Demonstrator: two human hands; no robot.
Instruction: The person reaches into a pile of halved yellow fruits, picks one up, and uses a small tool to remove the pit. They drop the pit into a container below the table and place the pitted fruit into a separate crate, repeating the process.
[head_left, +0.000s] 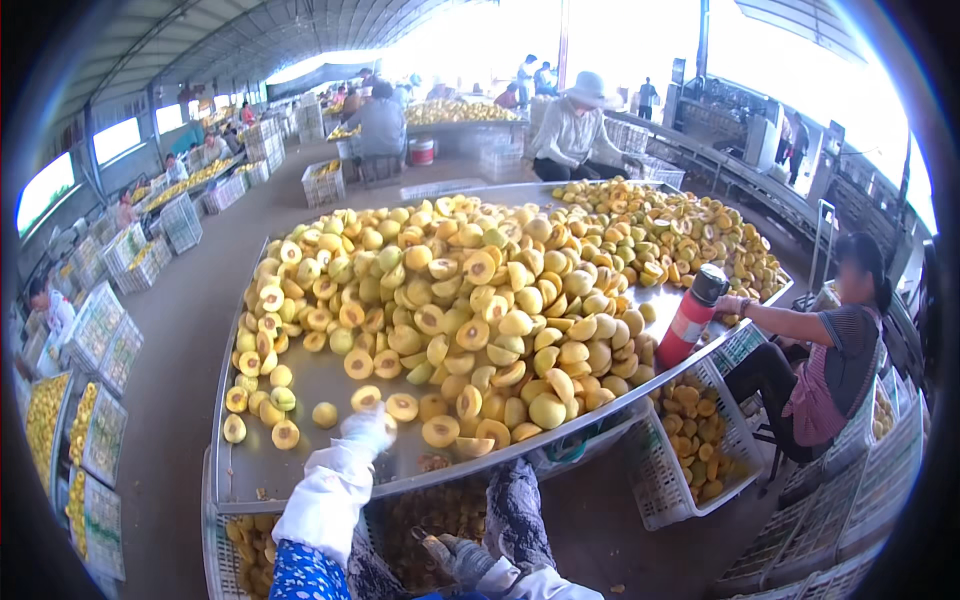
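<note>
A large heap of halved yellow peaches (465, 292) lies on a metal-topped table (300, 472) before me. My left hand (367, 429), in a pale glove, reaches over the table's near left part, with a peach half (389, 424) at its fingers; the grip is blurred. Below the table edge, between my knees, my right hand (459, 559) wears a grey glove and is closed around a small metal tool with a looped end (418, 533). Which tool it is I cannot tell. Beneath that hand are peach pieces in a container, partly hidden by my legs.
A red bottle (686, 322) with a black lid stands at the table's right edge. A white plastic crate (649, 480) of peaches is below it; another crate (221, 559) is at lower left. One person (832, 352) sits right, another (577, 135) across the table.
</note>
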